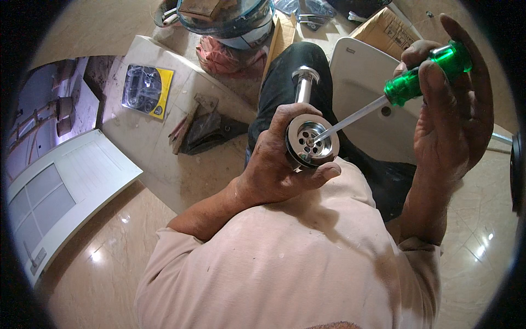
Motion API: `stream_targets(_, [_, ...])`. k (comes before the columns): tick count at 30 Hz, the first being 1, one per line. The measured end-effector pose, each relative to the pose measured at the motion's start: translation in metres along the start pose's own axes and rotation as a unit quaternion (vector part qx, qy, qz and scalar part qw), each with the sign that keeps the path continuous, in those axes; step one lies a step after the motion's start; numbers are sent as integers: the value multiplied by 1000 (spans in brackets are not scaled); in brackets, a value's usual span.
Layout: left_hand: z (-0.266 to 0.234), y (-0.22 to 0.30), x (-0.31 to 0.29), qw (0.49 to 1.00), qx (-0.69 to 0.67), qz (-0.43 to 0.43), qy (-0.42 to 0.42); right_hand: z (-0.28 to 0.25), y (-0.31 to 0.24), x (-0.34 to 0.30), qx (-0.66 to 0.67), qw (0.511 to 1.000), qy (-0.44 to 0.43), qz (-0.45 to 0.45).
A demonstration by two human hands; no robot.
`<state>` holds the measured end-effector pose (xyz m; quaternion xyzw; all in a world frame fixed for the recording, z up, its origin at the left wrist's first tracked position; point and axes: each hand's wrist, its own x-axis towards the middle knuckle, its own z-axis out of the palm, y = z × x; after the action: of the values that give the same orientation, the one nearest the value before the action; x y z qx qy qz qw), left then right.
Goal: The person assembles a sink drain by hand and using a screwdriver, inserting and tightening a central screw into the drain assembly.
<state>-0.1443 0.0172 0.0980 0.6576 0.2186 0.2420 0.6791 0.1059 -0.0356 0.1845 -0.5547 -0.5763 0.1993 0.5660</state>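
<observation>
A chrome sink drain strainer [321,133] with round holes and a black ring under its rim faces up in front of my body. My left hand [276,159] is wrapped round it from the left. Beyond that hand, a shiny metal pipe [303,88] with a flared end points away over my dark trouser leg; how it joins the strainer is hidden. My right hand [446,109] grips the green clear handle of a screwdriver [405,88]. The shaft slants down to the left, and its tip meets the middle of the strainer.
A white basin [356,71] lies beyond my knees, beside a cardboard box [383,32]. Ahead stand a bucket [249,35] and a reddish bag [219,54]. On the left are a yellow-black blister pack [148,90], a dark cloth bag [213,131] and a white door [82,186].
</observation>
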Motion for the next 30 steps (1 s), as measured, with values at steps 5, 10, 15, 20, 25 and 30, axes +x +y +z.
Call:
stream_targets(5, [2,-1,0,1000,22,-2,4,7,-4,-1,-171,982,82,6])
stream_targets(10, [3,1,3,998,55,21,1,10,-15,-2,-208,965,138,79])
stream_targets(15, [2,1,2,999,38,15,6,7,-16,-3,-165,972,134,100])
stream_targets(20, [0,3,-1,1000,11,-2,7,-5,-3,-18,-199,965,150,78])
stream_targets(25, [-8,8,7,997,-59,2,-54,1,4,-25,122,947,223,194])
stream_targets(30, [-1,13,12,964,-237,-115,-31,43,7,-52,295,887,169,311])
